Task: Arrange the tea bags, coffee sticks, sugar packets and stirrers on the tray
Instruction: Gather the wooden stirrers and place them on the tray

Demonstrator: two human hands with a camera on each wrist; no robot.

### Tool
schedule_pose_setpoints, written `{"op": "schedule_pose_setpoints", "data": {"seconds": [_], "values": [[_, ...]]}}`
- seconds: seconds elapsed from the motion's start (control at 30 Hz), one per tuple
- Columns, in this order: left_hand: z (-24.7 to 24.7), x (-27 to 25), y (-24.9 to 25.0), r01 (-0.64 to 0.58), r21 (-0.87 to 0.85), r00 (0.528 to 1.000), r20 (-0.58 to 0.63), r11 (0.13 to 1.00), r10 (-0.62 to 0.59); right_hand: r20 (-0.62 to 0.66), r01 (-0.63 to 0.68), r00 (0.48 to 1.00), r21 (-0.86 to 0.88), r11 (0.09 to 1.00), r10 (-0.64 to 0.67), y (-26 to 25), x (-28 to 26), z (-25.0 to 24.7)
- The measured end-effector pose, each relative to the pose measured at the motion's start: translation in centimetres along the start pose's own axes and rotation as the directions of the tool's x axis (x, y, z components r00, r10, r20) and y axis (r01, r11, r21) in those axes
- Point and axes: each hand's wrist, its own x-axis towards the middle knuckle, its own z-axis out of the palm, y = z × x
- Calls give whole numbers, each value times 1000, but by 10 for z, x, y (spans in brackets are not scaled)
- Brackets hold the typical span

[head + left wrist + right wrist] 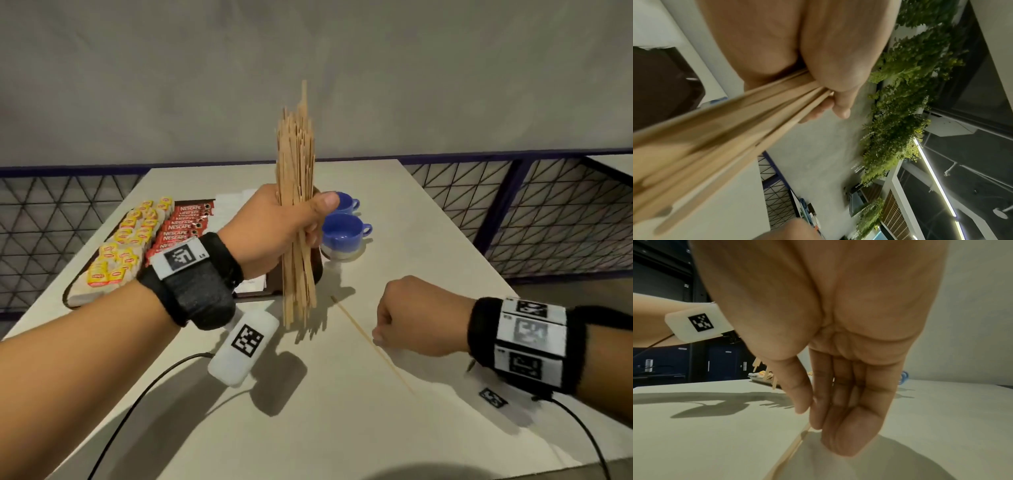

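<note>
White table [394,428] bears brown tray [68,297], two blue cups [344,230], one loose stirrer [359,329]

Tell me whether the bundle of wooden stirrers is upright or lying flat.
Upright: the bundle of wooden stirrers stands vertically in the left hand, its lower ends hanging above the white table.

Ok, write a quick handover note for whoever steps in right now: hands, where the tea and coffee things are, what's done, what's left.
Left hand: grips the bundle of stirrers upright above the table, near the tray's right end.
Right hand: fingertips down on a single stray stirrer lying flat on the table; whether it is pinched yet is unclear.
Tray: yellow tea bags lined up at its left, red coffee sticks in a row beside them. Sugar packets can't be made out behind the left arm.
Two blue cups sit to the right of the tray.
Left: pick up the stray stirrer, add it to the bundle, lay the stirrers on the tray.
</note>
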Motion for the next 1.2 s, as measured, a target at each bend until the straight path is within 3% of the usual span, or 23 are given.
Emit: {"op": "schedule_pose_setpoints", "data": {"seconds": [0.1, 0.33, 0.47, 0.67, 0.87, 0.93, 1.03, 1.13, 1.2], "values": [[-6, -22, -8, 17, -19, 999, -50, 1000, -18, -19, -18, 1000, -28, 999, 18, -14, 11, 7], [-13, -43, -21, -16, 7, 999, -41, 1000, 17, -70, -51, 996, -70, 996, 46, -27, 21, 10], [-6, -48, -28, 15, 62, 1000, 2, 998, -15, -26, -106, 994, -2, 994, 105, -27, 26, 11], [1, -53, -38, 57, 101, 998, 11, 993, -59, 45, -90, 995, -33, 995, 91, -23, 24, 4], [-6, -54, -42, 64, 87, 997, 27, 994, -67, -6, -19, 1000, 196, 980, 20, -18, -9, -43], [-7, -55, -43, 54, 69, 998, 34, 996, -57, -128, 67, 992, 392, 918, -18, -26, -22, -55], [-7, -57, -43, 19, -20, 999, 39, 1000, -18, -353, 293, 932, 608, 738, -80, -45, -26, -56], [-8, -59, -44, -21, -77, 998, 61, 997, 26, -489, 443, 868, 689, 574, -84, -62, -14, -47], [-8, -61, -44, -36, -66, 998, 58, 997, 39, -522, 477, 849, 696, 537, -78, -69, -3, -41]]}}
